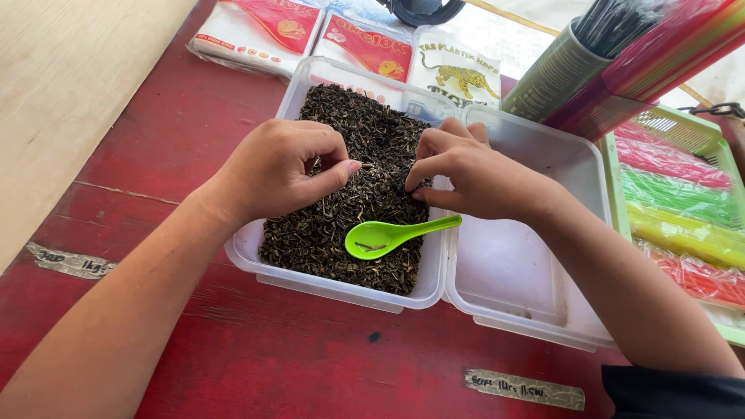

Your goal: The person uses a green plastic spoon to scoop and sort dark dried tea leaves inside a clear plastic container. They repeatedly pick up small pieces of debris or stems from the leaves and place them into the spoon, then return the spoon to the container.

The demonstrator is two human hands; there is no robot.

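Observation:
A clear plastic box (256, 260) full of dark dried tea leaves (353, 147) sits on a red wooden table. My left hand (279, 167) hovers over the leaves with its fingers curled and the thumb pressed to the fingertips. My right hand (473, 174) is close beside it, fingertips pinched down onto the leaves at the box's right edge. I cannot tell whether either pinch holds leaves. A bright green plastic spoon (392, 235) lies on the leaves just below both hands, bowl to the left.
The box's open lid (535, 287) lies hinged to its right. Printed plastic packets (264, 31) lie behind the box. A green basket (683, 128) holds bundles of coloured straws at right, beside a dark cylinder (555, 74). Taped paper labels (524, 388) are stuck to the red table (155, 132).

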